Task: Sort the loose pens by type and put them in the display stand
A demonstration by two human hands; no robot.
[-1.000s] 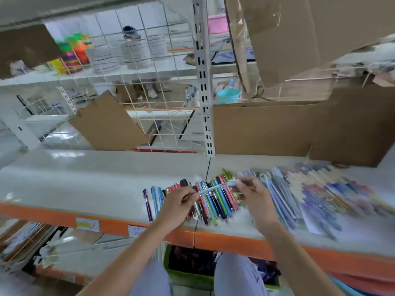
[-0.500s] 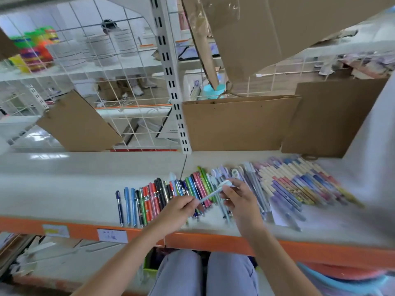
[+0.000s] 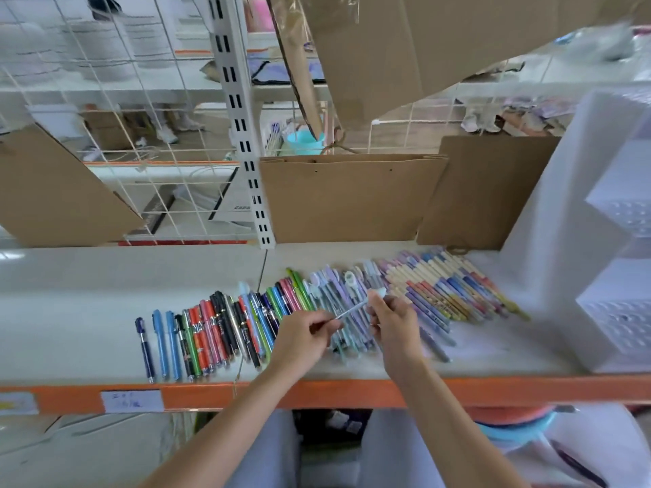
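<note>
Above the pen row on the shelf: one pale pen, pinched at its ends by my left hand and right hand. Pens lie grouped; display stand, right, shows none loaded.

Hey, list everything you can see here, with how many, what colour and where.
loose pens: dozens, mixed colours, in a row across the shelf
held pen: one, pale with a light blue cap, above the row
display stand: one, white, right end of the shelf
shelf: one, pale top with orange front edge
cardboard sheets: several, brown, leaning behind the pens
wire grid: one, white, back left
left hand: pinches the held pen's near end
right hand: pinches the held pen near its cap
</note>
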